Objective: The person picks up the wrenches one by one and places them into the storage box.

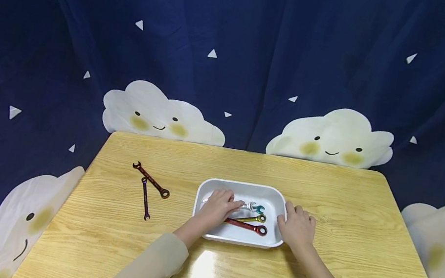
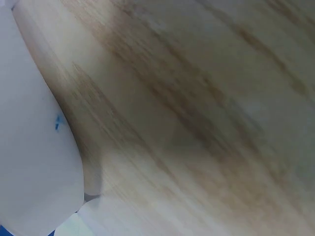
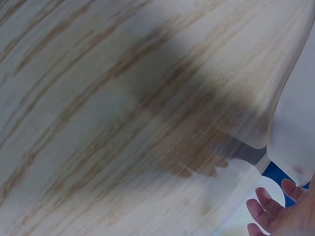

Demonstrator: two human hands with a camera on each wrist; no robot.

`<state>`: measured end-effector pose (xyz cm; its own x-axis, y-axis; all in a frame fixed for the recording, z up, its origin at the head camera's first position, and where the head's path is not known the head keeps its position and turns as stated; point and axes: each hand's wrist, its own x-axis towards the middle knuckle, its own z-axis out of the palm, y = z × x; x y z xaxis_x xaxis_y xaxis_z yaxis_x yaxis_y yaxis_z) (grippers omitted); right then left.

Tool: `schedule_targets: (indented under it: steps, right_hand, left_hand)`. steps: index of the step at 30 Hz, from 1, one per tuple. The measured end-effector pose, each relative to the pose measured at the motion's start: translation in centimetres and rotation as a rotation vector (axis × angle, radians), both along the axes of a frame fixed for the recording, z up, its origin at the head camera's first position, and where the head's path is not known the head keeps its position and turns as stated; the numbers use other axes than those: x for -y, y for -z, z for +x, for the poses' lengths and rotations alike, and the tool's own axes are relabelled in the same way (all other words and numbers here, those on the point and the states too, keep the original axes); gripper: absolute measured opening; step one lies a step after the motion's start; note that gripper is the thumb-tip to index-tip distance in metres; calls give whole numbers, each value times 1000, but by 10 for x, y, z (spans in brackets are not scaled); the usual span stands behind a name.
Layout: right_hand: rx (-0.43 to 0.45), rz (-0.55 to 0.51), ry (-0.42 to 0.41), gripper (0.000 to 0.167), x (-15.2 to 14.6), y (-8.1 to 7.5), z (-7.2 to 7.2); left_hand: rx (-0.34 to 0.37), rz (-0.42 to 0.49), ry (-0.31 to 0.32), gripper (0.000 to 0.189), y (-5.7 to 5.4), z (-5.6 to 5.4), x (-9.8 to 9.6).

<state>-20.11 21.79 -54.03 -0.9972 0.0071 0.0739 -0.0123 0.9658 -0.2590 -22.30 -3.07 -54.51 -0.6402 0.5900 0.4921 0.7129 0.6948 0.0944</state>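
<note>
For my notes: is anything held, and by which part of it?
The white tray, apparently, by its right rim, in the right grip; whether the left grip holds the silver wrench is unclear.

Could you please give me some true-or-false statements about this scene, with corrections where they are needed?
1. A dark red wrench and a purple wrench lie outside the white tray. True.
2. The gold wrench lies outside the tray. False: it lies inside.
3. The left hand is at the tray. True.
4. The right hand is at the tray's left end. False: it is at the right end.
5. The curtain is red. False: it is dark blue.
</note>
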Motion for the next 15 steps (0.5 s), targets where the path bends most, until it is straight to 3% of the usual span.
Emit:
schedule_targets:
  steps: [15]
  right_hand:
    - [-1, 3, -3, 43, 1, -3, 2]
  left_hand:
    - [49, -114, 33, 21, 5, -10, -11]
